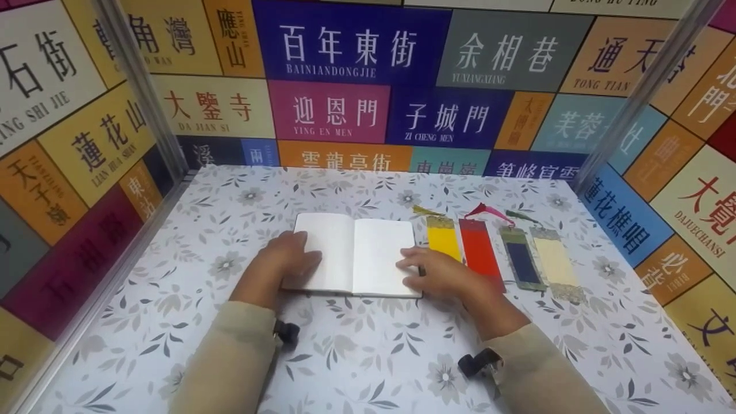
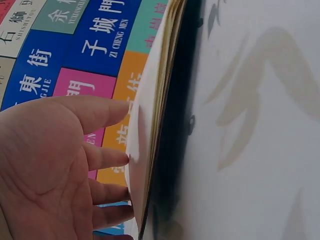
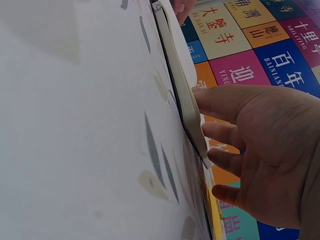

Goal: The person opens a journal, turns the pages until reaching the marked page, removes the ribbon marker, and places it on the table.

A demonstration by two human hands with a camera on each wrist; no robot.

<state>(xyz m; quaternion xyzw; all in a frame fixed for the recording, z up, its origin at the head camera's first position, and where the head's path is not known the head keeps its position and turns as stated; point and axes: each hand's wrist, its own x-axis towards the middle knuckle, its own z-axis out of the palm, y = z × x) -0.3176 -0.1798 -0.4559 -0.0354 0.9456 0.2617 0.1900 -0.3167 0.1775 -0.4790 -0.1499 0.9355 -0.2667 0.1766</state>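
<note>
An open notebook [image 1: 379, 253] with blank white pages lies flat on a flowered tabletop in the head view. My left hand [image 1: 286, 257] is at its left edge, the thumb over the left page. In the left wrist view the fingers [image 2: 107, 159] reach out fairly straight and touch the page edge. On the opposite side my right hand [image 1: 441, 273] touches the right page and edge with extended fingers. The right wrist view shows its thumb and fingertips against the notebook's side [image 3: 177, 75]. Neither hand curls round the notebook.
Right of the notebook lie tasselled bookmarks in a row: yellow [image 1: 441, 237], red [image 1: 480, 247], dark blue with a green border [image 1: 522, 261], and cream [image 1: 555, 259]. The right forearm passes near the red one. Walls of coloured Chinese-lettered panels [image 1: 330, 112] enclose the flowered tabletop [image 1: 356, 356].
</note>
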